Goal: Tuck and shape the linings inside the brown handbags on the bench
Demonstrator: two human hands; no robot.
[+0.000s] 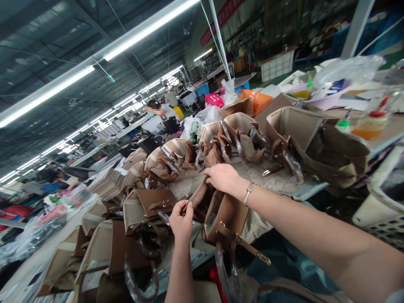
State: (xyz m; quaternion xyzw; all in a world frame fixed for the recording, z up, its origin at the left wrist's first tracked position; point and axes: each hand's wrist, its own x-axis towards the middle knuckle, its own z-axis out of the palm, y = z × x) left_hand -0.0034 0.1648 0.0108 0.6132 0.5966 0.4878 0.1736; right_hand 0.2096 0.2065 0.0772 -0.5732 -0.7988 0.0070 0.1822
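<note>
A brown leather handbag (229, 216) lies on its side at the near edge of a worktable (277, 179). My left hand (181, 221) is closed, pinching a strap or flap end of the bag beside its opening. My right hand (223, 177), with a silver bracelet on the wrist, is closed on the upper edge of the same bag's flap. A buckled strap (249, 248) hangs from the bag's front. Several similar brown and tan bags (249, 139) stand in rows around it.
More tan bags (107, 248) crowd the table's left side. A larger bag (318, 143) lies at the right, near bottles (368, 124) and plastic sheets. A white basket (381, 210) sits at far right. Other people work at tables in the background.
</note>
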